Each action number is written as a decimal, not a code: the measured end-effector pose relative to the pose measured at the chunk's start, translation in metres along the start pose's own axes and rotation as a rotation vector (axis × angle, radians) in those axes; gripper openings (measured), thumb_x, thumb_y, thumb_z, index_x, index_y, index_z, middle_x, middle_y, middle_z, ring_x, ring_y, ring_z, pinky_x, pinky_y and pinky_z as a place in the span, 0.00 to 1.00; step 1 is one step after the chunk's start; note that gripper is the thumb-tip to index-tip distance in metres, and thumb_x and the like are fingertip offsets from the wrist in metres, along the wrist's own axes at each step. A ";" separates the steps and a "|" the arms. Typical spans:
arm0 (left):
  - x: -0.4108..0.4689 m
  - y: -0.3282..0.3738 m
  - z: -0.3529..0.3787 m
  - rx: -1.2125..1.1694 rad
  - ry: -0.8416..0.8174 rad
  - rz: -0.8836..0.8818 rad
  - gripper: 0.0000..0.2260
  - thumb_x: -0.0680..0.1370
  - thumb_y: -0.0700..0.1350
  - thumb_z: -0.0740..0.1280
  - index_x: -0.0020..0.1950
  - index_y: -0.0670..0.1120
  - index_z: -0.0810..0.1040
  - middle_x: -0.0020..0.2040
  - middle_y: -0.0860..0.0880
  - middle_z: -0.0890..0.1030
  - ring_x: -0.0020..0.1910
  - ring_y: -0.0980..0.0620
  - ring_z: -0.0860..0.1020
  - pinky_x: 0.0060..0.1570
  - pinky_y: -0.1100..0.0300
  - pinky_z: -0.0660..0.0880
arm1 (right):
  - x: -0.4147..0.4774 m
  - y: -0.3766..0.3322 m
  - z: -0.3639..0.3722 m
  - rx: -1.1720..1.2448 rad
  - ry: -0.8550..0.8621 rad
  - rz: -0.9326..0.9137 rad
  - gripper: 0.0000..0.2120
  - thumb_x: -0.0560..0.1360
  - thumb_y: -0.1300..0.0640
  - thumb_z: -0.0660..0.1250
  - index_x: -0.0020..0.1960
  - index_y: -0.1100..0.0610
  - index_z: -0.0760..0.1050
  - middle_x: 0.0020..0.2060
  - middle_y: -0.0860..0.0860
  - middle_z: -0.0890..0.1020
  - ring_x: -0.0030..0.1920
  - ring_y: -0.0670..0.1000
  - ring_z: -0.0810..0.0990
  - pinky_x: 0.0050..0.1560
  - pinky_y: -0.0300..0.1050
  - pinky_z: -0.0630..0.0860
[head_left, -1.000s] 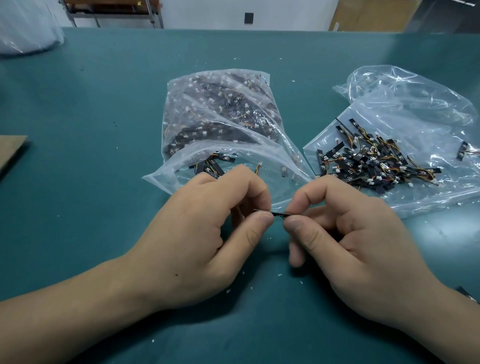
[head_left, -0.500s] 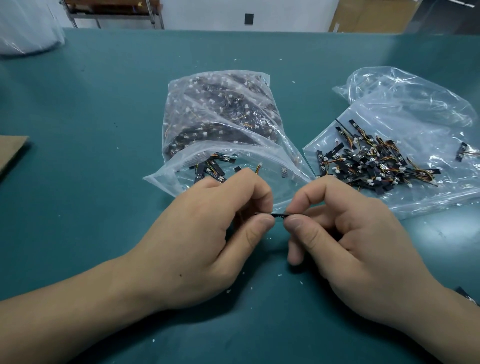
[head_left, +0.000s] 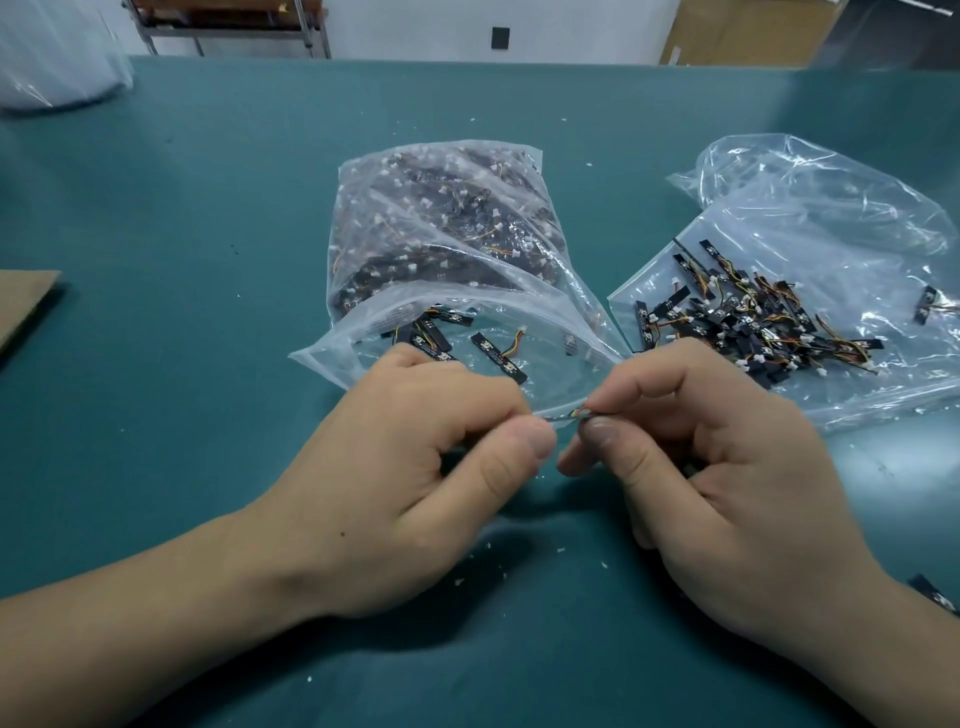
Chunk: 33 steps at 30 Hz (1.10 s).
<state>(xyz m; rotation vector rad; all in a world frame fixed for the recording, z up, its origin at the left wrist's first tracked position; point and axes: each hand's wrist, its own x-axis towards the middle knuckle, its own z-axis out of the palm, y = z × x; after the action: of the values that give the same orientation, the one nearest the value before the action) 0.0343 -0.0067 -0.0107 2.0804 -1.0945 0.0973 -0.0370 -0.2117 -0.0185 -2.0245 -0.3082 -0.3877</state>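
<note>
Left hand (head_left: 410, 467) and right hand (head_left: 717, 483) each pinch one end of a small wired part (head_left: 569, 415); most of it is hidden under the fingertips. It sits just before the mouth of the full bag (head_left: 441, 244). Open green table (head_left: 182, 208) lies to the left.

- No text, label, brand, number or sign can be read anywhere in view.
- Black strips (head_left: 500, 358) in the mouth of the centre bag (head_left: 441, 228): each carries small white marks, too small and blurred to read.
- Pile of strips (head_left: 753, 325) on the right bag (head_left: 841, 218): the same white specks, unreadable.
- Wired strip (head_left: 569, 415) at near centre: only its coloured leads show, and any marking is hidden.
</note>
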 end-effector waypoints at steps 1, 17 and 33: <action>0.000 0.000 0.001 0.032 0.001 0.004 0.15 0.83 0.53 0.58 0.42 0.50 0.78 0.34 0.56 0.76 0.36 0.55 0.76 0.50 0.50 0.70 | 0.000 0.000 0.000 -0.016 -0.004 -0.007 0.02 0.80 0.51 0.67 0.52 0.45 0.74 0.40 0.43 0.87 0.28 0.46 0.80 0.28 0.39 0.74; 0.000 -0.001 0.004 0.099 0.014 0.056 0.09 0.81 0.49 0.60 0.43 0.52 0.76 0.34 0.56 0.76 0.35 0.56 0.73 0.50 0.48 0.71 | 0.001 -0.005 -0.002 -0.087 0.007 -0.011 0.02 0.78 0.50 0.69 0.50 0.46 0.79 0.40 0.37 0.83 0.26 0.51 0.78 0.25 0.49 0.73; -0.001 -0.001 0.005 0.096 0.068 0.073 0.09 0.81 0.49 0.61 0.44 0.50 0.78 0.34 0.56 0.78 0.35 0.56 0.73 0.50 0.48 0.72 | 0.003 -0.004 -0.001 -0.041 -0.059 0.101 0.06 0.78 0.43 0.65 0.51 0.44 0.75 0.35 0.45 0.82 0.27 0.52 0.77 0.28 0.45 0.74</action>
<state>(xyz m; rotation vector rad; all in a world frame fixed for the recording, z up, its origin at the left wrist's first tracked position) 0.0332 -0.0092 -0.0148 2.1054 -1.1441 0.2593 -0.0359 -0.2106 -0.0141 -2.0855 -0.2348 -0.2740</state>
